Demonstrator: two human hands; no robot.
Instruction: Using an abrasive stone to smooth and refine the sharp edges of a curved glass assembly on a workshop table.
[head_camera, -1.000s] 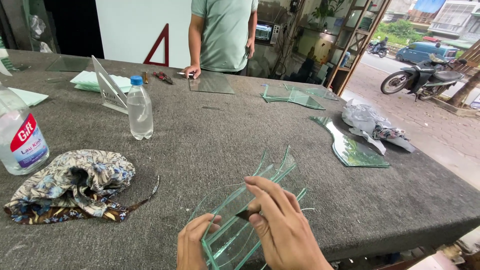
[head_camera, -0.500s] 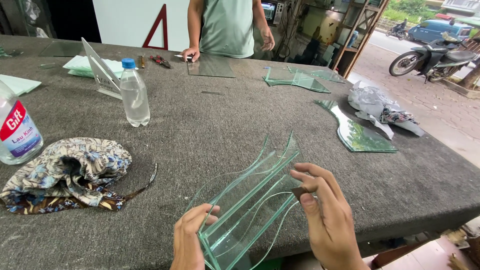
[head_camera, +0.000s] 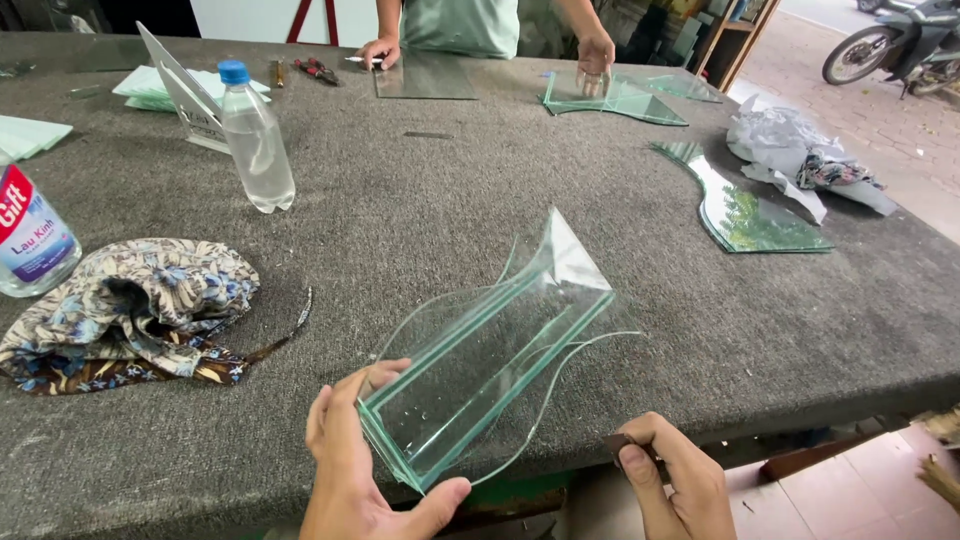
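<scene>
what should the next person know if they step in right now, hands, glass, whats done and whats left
Left hand grips the near end of the glass piece, an open, curved-sided shape of joined clear panes lying on the grey felt table.
Right hand is off the glass, at the table edge, pinching a small dark object; what it is cannot be told.
Nearby: patterned cloth to the left, water bottle beyond it, curved glass offcut far right.
Done: panes stand joined.
Left: unclear from this view.
</scene>
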